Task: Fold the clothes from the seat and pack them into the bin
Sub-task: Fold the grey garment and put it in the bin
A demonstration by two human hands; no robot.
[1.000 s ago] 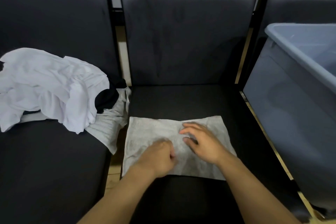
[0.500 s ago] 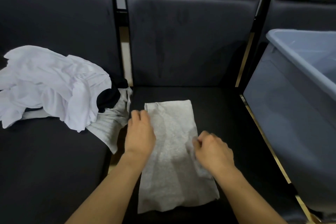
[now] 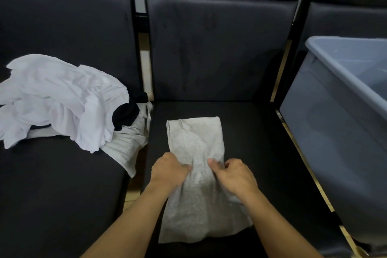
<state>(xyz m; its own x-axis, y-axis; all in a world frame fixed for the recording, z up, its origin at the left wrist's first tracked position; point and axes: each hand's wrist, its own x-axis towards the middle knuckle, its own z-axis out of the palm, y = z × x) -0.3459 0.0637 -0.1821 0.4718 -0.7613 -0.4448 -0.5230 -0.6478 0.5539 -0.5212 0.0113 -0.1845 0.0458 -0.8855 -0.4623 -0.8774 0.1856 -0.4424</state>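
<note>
Lying lengthwise on the middle seat: 1 grey garment, folded into a long narrow strip, far end toward the backrest, near end hanging close to the seat's front edge. Both hands sit on it about midway along. Left hand grips the cloth at its left edge, fingers curled into the fabric. Right hand pinches the right edge, thumb laid on top, fingers tucked around the side. Fabric bunches and creases between the 2 hands.

Left seat: loose heap of clothes. White garment crumpled on top, a black garment showing under its right side, a pale grey garment spilling toward the gap between seats, well apart from the folded strip.

Right side: grey plastic bin, open top, standing just beside the middle seat. Only part of its inside is visible; nothing in that part.
</note>
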